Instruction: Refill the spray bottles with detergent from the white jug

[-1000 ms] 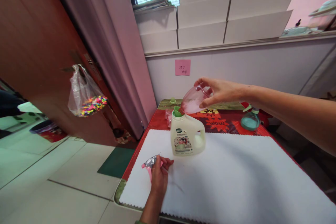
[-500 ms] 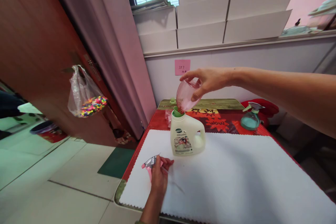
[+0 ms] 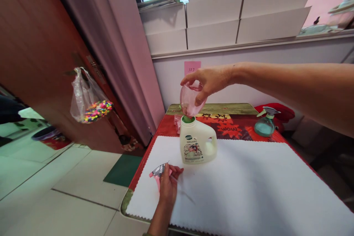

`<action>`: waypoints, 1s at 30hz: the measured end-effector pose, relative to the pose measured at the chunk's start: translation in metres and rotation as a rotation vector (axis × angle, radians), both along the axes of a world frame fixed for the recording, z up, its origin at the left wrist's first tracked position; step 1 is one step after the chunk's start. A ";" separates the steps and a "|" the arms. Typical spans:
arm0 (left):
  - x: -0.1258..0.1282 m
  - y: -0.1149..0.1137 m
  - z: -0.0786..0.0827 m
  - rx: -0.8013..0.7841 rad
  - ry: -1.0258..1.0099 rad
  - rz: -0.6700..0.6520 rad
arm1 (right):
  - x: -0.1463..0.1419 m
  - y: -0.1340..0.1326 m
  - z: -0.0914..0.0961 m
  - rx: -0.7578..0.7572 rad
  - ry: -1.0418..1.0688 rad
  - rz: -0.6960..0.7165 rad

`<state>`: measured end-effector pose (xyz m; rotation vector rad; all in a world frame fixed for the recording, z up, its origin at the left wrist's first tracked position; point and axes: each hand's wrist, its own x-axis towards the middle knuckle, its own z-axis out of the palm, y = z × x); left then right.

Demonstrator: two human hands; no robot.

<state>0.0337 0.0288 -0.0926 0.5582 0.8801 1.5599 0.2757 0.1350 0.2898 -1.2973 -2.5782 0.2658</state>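
My right hand (image 3: pixel 209 79) grips a clear pink bottle (image 3: pixel 189 100) turned mouth down over the green neck of a cream detergent jug (image 3: pixel 197 144). The jug stands upright on a white cloth (image 3: pixel 249 188) near its far left corner. My left hand (image 3: pixel 168 186) rests on the cloth's near left part, closed around a pink and silver spray head (image 3: pixel 157 172) whose thin tube lies along the cloth.
A teal spray bottle (image 3: pixel 264 124) stands at the far right of the red table (image 3: pixel 166 127). A green cap (image 3: pixel 181 106) lies by the wall. A plastic bag of coloured beads (image 3: pixel 90 99) hangs from the door at left. White boxes are stacked above the wall ledge.
My right hand has swung left and up, tipping the pink bottle from a slant to nearly straight down over the jug's neck. The left hand has stayed put.
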 end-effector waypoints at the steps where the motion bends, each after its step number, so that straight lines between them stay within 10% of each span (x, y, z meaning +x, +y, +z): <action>1: 0.000 0.000 0.000 0.000 0.000 -0.001 | 0.000 0.001 0.000 0.005 0.004 0.007; 25: 0.000 0.001 0.000 0.013 0.001 0.008 | 0.021 -0.001 -0.004 -0.027 0.114 -0.036; 30: 0.003 0.000 0.003 -0.007 -0.024 0.013 | 0.048 -0.017 -0.033 -0.187 0.375 -0.080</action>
